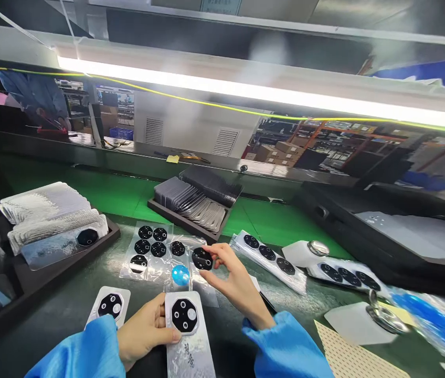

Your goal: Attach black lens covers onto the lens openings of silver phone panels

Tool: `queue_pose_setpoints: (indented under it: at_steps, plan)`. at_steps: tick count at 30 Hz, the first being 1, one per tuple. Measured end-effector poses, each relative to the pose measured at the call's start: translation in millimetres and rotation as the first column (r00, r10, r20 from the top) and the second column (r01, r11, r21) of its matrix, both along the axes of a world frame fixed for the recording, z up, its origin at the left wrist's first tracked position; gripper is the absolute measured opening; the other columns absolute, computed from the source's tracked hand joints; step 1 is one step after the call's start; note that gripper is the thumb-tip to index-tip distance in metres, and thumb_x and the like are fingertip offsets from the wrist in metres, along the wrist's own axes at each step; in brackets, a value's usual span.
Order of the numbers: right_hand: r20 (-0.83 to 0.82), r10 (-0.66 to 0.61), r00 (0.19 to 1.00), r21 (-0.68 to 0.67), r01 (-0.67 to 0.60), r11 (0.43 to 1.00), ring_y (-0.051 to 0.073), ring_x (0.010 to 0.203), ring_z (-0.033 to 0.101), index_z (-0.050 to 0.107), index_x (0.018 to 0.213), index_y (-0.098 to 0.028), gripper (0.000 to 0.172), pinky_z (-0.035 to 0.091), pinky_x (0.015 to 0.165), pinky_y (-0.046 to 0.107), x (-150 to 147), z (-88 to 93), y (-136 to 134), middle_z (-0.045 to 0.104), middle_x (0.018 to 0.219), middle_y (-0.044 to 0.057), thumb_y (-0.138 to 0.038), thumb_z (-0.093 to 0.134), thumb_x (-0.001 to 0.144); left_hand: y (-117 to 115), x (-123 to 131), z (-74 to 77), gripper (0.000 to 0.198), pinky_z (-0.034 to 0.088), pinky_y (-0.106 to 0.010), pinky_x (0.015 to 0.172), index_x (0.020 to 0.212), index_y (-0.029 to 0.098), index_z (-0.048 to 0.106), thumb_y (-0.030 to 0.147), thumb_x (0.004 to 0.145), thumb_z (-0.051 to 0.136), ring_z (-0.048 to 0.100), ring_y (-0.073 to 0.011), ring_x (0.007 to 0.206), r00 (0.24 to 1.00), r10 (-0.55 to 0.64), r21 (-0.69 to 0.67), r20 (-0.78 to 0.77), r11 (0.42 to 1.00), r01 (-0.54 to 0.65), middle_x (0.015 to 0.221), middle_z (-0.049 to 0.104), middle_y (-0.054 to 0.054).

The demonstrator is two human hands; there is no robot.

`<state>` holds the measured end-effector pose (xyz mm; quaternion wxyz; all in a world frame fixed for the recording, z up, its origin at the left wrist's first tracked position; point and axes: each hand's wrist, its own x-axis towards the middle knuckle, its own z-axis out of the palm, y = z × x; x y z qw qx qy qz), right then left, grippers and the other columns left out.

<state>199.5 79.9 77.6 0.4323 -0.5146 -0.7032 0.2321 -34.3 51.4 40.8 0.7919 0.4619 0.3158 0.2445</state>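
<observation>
My left hand [144,328] grips a silvery phone back panel [191,354] by its upper left edge, thumb on the front. A black octagonal camera plate with white-ringed holes sits in its top part. My right hand [228,281] pinches a loose black camera lens cover [202,259] between thumb and forefinger. That cover is above a clear film sheet [128,268] bearing several similar black covers; whether it still touches the film I cannot tell. On the film, between the hands, lies a round blue piece [180,274]. A second panel [125,302] rests beside my left wrist, partly hidden by the sleeve.
A tray at left [114,233] holds stacked silvery panels; a dark tray [155,207] behind holds dark ones. Bagged lens covers [269,257], two white bottles with metal tops [301,254] and a perforated yellowish sheet [348,352] lie right. A black bin [313,210] stands far right.
</observation>
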Motion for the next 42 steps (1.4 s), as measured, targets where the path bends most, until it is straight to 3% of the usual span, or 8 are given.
queue_pose_setpoints:
  at_steps: [3, 9, 18, 27, 42]
  plan:
    - [-0.064, -0.082, 0.995, -0.047, 0.079, 0.996, 0.018, 0.085, 0.052, 0.059, 0.121, -0.025, 0.04, 0.047, 0.078, 0.034, 22, -16.2, -16, 0.051, 0.103, 0.004, -0.027, 0.064, 0.081, 8, 15, -1.0, 0.056, 0.042, -0.039, 0.095, 0.115, 0.018, 0.055, 0.024, 0.066, 0.08, 0.063, -0.0264, 0.106, 1.0, 0.019, -0.023, 0.01, 1.0, -0.019, 0.108, 0.068, -0.008]
    - [-0.098, -0.13, 0.987, -0.138, 0.116, 0.984, 0.017, 0.078, 0.053, 0.06, 0.12, -0.026, 0.038, 0.047, 0.078, 0.034, 32, -41.8, -27, 0.052, 0.1, 0.003, -0.032, 0.063, 0.083, 21, 25, 2.3, 0.041, 0.046, -0.032, 0.079, 0.11, 0.016, 0.054, 0.021, 0.072, 0.069, 0.068, -0.0212, 0.087, 1.0, 0.015, -0.027, -0.026, 1.0, -0.015, 0.096, 0.073, -0.007]
    - [-0.042, -0.11, 0.993, -0.132, 0.104, 0.986, 0.017, 0.079, 0.053, 0.061, 0.117, -0.028, 0.035, 0.048, 0.077, 0.032, 24, -36.6, -31, 0.053, 0.1, 0.002, -0.024, 0.062, 0.082, 25, 25, 12.0, 0.025, 0.041, -0.025, 0.063, 0.101, 0.017, 0.049, 0.023, 0.079, 0.058, 0.062, -0.0143, 0.069, 0.985, 0.074, -0.035, -0.154, 0.996, -0.08, 0.083, 0.071, -0.004]
    - [0.002, -0.052, 0.999, -0.114, 0.052, 0.992, 0.018, 0.085, 0.055, 0.059, 0.116, -0.03, 0.033, 0.049, 0.073, 0.028, 23, -32.4, -35, 0.055, 0.102, 0.002, -0.025, 0.062, 0.084, 28, 26, 9.9, 0.028, 0.044, -0.027, 0.063, 0.096, 0.018, 0.048, 0.028, 0.076, 0.064, 0.063, -0.0158, 0.066, 0.977, 0.137, -0.096, -0.163, 0.983, -0.154, 0.077, 0.069, -0.002]
    - [-0.007, -0.059, 0.998, -0.146, 0.057, 0.988, 0.019, 0.083, 0.055, 0.06, 0.118, -0.027, 0.035, 0.05, 0.074, 0.032, 22, -36.2, -33, 0.055, 0.103, 0.005, -0.026, 0.061, 0.083, 27, 25, 13.1, 0.024, 0.042, -0.026, 0.064, 0.094, 0.018, 0.048, 0.026, 0.077, 0.063, 0.064, -0.0162, 0.071, 0.975, 0.129, -0.085, -0.18, 0.986, -0.146, 0.077, 0.068, -0.001]
